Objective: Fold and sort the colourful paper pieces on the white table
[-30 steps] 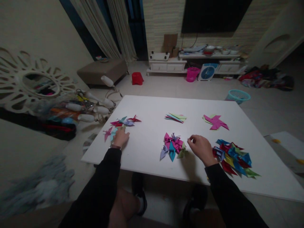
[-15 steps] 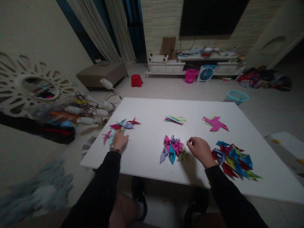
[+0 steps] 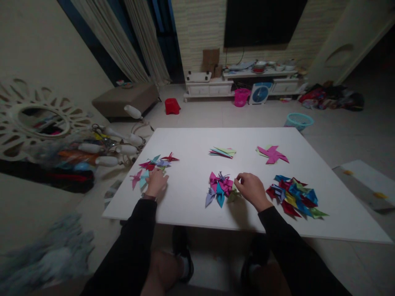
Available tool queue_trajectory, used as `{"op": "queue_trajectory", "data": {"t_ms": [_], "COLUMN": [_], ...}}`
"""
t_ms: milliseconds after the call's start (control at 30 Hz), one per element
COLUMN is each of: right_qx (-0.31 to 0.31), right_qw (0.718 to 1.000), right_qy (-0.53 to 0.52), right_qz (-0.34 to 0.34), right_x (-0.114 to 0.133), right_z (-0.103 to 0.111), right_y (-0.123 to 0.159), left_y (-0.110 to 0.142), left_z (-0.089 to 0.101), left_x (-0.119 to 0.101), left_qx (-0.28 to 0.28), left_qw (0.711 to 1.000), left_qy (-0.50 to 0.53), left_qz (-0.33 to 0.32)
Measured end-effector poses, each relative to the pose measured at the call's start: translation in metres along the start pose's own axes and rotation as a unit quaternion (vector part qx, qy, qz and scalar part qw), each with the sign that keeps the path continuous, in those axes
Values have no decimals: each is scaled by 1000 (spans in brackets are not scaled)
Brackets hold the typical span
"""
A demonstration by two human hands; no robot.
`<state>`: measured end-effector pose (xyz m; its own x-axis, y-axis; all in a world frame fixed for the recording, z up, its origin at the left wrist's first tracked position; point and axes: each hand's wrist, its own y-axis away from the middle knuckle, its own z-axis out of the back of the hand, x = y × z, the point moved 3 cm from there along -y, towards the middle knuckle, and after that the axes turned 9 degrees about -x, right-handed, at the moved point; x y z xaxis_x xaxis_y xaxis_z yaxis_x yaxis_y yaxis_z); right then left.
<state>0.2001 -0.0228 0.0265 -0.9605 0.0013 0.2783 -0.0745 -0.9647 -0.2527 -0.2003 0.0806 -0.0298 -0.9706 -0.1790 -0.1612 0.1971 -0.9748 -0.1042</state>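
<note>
My left hand reaches down over a group of folded paper cranes on the left of the table, its thumb apart from the fingers. Its fingertips are partly hidden among a light teal crane, a green piece and a lilac crane. A red crane lies beyond it. My right hand is held with curled fingers beside the middle pile of folded pieces, close to a green one; nothing shows in its fingers. That pile also has magenta pieces, a blue one and a lilac one.
On the white table lie a fan of paper strips, a pink and green pinwheel shape and a heap of shiny folded pieces. Lamp shades stand by the left edge. A teal basket is beyond the far right corner.
The view has shifted a little. My right hand has come slightly closer to the green piece of the middle pile. My left hand stays over the cranes.
</note>
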Motion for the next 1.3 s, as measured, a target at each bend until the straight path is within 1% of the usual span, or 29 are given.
{"op": "queue_trajectory", "data": {"t_ms": [67,133,167,200,267,300,367,433,500,633,867,1000,1067,1133,1200,1300], "right_qx": [-13,-31,-44,-58,-87,-99,-113,-108,-89,-55,-38,-36,-41,-51,-61,-73], "right_qw": [999,997,994,991,982,977,969,966,967,974,981,988,992,996,997,995], "right_qy": [-27,-63,-82,-102,-137,-152,-173,-183,-179,-149,-97,-64,-41,-15,13,61], "right_qz": [18,45,59,72,99,111,133,149,160,164,164,139,111,77,37,-32], "right_x": [5,11,14,17,23,26,30,34,35,35,36,28,16,-2,-25,-66], "right_z": [0,0,1,1,3,4,7,8,8,4,1,3,7,14,25,45], "right_y": [1,0,-1,-2,-4,-5,-7,-8,-8,-6,-2,-1,-2,-2,0,8], "left_y": [8,21,30,40,63,74,92,103,109,116,126,125,124,124,125,127], "left_z": [9,18,22,27,35,38,44,48,50,50,47,45,44,42,40,39], "left_x": [-25,-57,-74,-92,-125,-139,-160,-173,-181,-186,-189,-189,-190,-192,-194,-196], "left_qx": [0,-5,-6,1,36,58,76,83,82,74,62,43,39,42,50,59], "left_qw": [999,989,979,963,924,904,875,858,850,846,835,827,828,831,830,829], "left_qy": [23,76,106,145,216,234,254,260,259,254,282,302,308,308,304,297], "left_qz": [-49,-130,-177,-227,-312,-352,-405,-435,-451,-462,-468,-473,-467,-462,-464,-469]}}
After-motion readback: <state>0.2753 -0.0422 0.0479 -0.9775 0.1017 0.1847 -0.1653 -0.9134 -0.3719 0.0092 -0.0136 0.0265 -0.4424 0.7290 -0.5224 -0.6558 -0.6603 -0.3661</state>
